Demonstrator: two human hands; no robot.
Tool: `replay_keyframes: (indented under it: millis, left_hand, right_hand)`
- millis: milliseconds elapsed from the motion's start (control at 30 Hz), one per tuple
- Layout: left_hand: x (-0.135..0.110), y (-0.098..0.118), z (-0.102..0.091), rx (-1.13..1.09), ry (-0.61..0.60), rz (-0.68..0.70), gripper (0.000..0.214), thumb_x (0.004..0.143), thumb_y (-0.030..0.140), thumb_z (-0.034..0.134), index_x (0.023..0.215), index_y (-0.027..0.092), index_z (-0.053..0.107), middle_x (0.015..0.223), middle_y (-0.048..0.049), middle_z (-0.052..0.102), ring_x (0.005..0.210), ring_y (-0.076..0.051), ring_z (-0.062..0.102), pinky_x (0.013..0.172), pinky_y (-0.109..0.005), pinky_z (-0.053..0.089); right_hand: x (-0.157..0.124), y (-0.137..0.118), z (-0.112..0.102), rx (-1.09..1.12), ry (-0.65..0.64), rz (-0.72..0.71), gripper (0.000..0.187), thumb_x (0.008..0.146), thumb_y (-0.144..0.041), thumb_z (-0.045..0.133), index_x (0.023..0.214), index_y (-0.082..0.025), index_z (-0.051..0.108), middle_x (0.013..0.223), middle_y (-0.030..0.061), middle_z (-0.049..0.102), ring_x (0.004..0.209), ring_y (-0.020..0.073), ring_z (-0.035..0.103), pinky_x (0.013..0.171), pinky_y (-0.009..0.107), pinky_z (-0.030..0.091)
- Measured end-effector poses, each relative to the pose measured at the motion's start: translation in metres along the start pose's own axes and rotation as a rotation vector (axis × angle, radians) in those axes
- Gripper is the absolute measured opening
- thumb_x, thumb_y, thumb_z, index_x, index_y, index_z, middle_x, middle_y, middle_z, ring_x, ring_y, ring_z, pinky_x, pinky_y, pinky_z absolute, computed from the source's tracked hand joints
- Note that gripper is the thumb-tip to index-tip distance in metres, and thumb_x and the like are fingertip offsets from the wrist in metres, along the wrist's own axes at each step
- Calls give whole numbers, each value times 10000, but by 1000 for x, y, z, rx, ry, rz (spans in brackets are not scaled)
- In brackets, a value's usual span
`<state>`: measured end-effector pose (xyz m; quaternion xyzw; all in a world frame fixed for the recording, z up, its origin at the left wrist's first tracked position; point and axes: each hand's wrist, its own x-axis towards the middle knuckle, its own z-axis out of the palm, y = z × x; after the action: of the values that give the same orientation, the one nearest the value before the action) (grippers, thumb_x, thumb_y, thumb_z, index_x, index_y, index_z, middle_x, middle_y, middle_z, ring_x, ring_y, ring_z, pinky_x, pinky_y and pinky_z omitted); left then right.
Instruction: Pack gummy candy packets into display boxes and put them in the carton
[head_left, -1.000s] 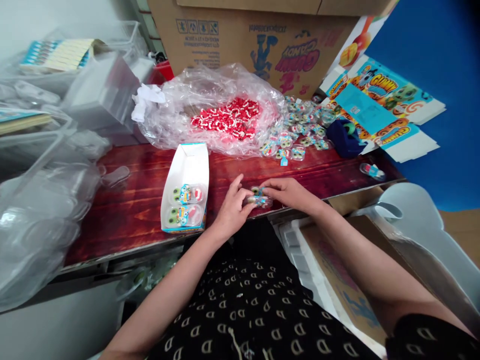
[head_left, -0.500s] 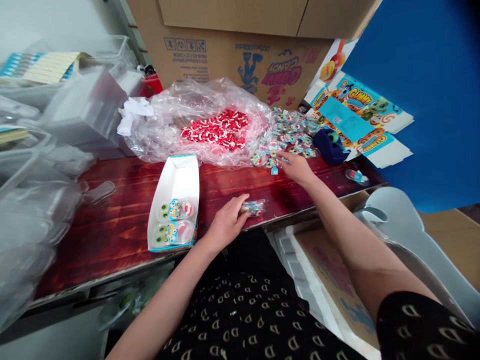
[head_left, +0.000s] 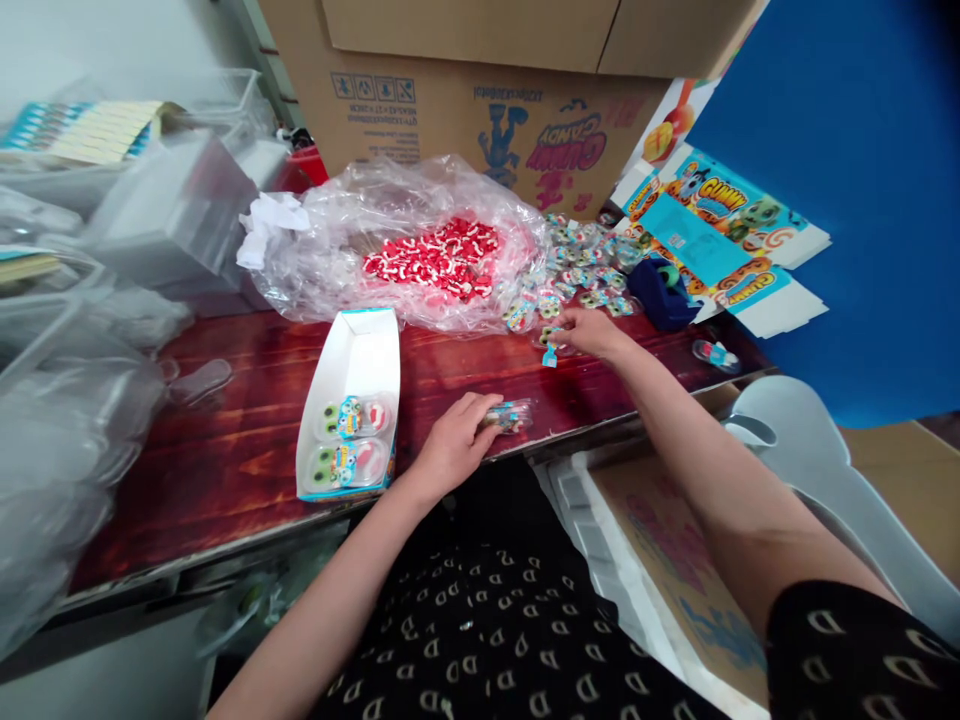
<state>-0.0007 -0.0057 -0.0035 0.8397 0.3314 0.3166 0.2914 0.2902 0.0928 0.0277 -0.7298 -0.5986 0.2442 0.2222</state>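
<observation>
My left hand (head_left: 457, 438) is closed around the end of a clear plastic candy pack (head_left: 514, 415) near the table's front edge; whether it is one pack or a small stack I cannot tell. Farther right, my right hand (head_left: 589, 332) pinches another candy pack (head_left: 547, 340) with a blue label tab, just in front of the pile of candy packs (head_left: 585, 262). To the left of my left hand stands an open white display box (head_left: 358, 345) with a blue rim. Inside its near end lie two candy packs (head_left: 349, 464) with green eyeballs and red-white pieces.
A clear plastic bag (head_left: 322, 265) of red and white gummies (head_left: 442, 260) lies at the back before a large carton (head_left: 450, 120). Clear plastic trays (head_left: 165, 200) crowd the left. A dark blue tape dispenser (head_left: 661, 295), printed boxes (head_left: 712, 225) and a grey stool (head_left: 787, 430) are on the right.
My right hand has drawn a candy pack slightly toward me, out from the pile's near edge. My left hand keeps its hold in nearly the same place.
</observation>
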Motion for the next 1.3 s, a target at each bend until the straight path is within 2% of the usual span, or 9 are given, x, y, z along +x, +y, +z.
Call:
replay_keyframes:
  millis: [100, 200, 367, 500, 667, 800, 1000, 1167, 1300]
  left_hand:
    - [1, 1, -1, -19, -25, -9, 301, 919, 145, 543, 1213, 209, 551, 1136, -65, 625, 1075, -193, 611, 944, -360, 516]
    - [2, 2, -2, -48, -39, -39, 292, 902, 150, 558, 1187, 213, 569, 1124, -64, 611, 1054, -191, 616, 932, -360, 524]
    - [2, -1, 0, -48, -16, -46, 298, 884, 175, 584, 1180, 199, 586, 1382, -131, 485, 1293, -241, 514, 1063, -415, 469]
    - [1, -5, 1, -61, -31, -6, 322, 898, 166, 567, 1217, 203, 574, 1517, -135, 400, 1406, -249, 416, 1134, -448, 407]
    - [2, -7, 4, -55, 12, 77, 291, 915, 184, 555, 1205, 177, 582, 1323, -129, 589, 1267, -224, 551, 1084, -445, 459]
    - [1, -6, 4, -31, 16, 109, 298, 917, 181, 555, 1214, 178, 577, 1282, -124, 609, 1243, -221, 569, 1060, -439, 483]
    - [1, -6, 2, -34, -24, 95, 324, 915, 169, 563, 1238, 198, 578, 1537, -137, 397, 1434, -252, 386, 1147, -472, 400]
    - [1, -7, 3, -32, -34, 43, 373, 878, 113, 580, 1234, 225, 593, 1638, -105, 201, 1466, -281, 329, 1143, -489, 400]
    - [0, -7, 4, -27, -17, 51, 358, 879, 114, 583, 1221, 218, 600, 1657, -110, 113, 1475, -288, 307, 1142, -493, 395]
  right_hand:
    - [-24, -8, 1, 390, -86, 30, 235, 645, -323, 820, 733, -184, 652, 654, 2, 678, 585, 143, 610, 568, 260, 460]
    - [-49, -19, 14, 609, -143, -37, 320, 628, -400, 829, 779, -189, 642, 705, 10, 706, 597, 124, 605, 585, 257, 461]
    - [-79, -38, 41, 661, -107, -153, 304, 680, -421, 792, 815, -194, 640, 718, -10, 702, 633, 115, 607, 631, 266, 460]
    - [-91, -49, 45, 720, -162, -183, 293, 695, -403, 790, 844, -199, 642, 763, -9, 715, 676, 122, 627, 680, 280, 478]
    - [-95, -51, 43, 784, -271, -175, 305, 679, -405, 812, 850, -210, 651, 841, 5, 740, 761, 146, 659, 755, 305, 500]
    - [-92, -49, 40, 822, -370, -157, 303, 666, -384, 829, 857, -210, 671, 829, -3, 730, 746, 138, 647, 751, 302, 495]
    - [-88, -49, 38, 853, -460, -175, 275, 666, -336, 841, 852, -205, 687, 802, -25, 702, 725, 115, 616, 759, 287, 481]
    - [-84, -41, 45, 942, -512, -155, 272, 676, -320, 849, 872, -214, 693, 867, -15, 713, 794, 127, 636, 819, 308, 485]
    - [-78, -39, 43, 948, -585, -166, 265, 675, -317, 858, 841, -215, 679, 878, -9, 715, 834, 143, 649, 874, 338, 485]
